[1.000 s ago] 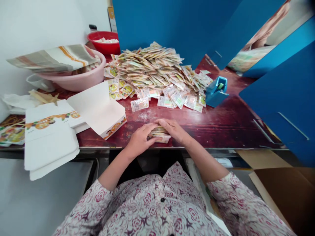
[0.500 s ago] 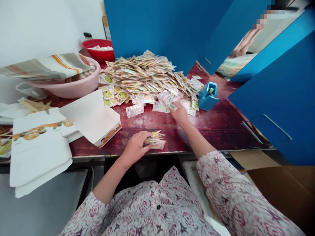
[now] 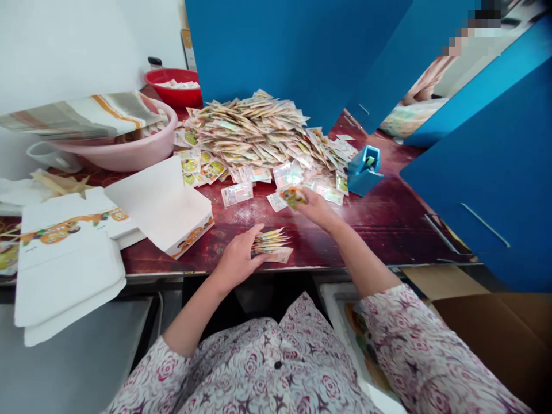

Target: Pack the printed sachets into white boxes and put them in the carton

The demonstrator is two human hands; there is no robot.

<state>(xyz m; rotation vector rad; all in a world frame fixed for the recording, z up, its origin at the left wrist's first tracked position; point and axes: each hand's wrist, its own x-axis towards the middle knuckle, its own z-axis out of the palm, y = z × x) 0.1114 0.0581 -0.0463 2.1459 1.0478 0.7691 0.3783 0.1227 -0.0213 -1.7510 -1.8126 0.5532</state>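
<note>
My left hand (image 3: pixel 238 257) is closed round the left end of a stack of small printed sachets (image 3: pixel 272 241) near the table's front edge. Their edges fan out to the right of my fingers. A single sachet (image 3: pixel 293 196), yellow and green on its printed side, is pinched in my right hand (image 3: pixel 318 210) just in front of the heap. Several loose sachets (image 3: pixel 237 194) lie flat on the table, and behind them rises a large heap of sachets (image 3: pixel 254 129).
Left of my hands are an open white carton (image 3: pixel 150 198) and flat carton blanks (image 3: pixel 64 276). A pink basin (image 3: pixel 129 155) and a red basin (image 3: pixel 175 95) stand behind. A blue tape dispenser (image 3: pixel 364 172) is at the heap's right. Blue panels (image 3: pixel 487 167) flank the dark red table (image 3: pixel 388 224).
My right hand has drawn back toward me from the heap's front edge, with a sachet now in its fingers. My left hand stays on the stack, nearly unmoved.
</note>
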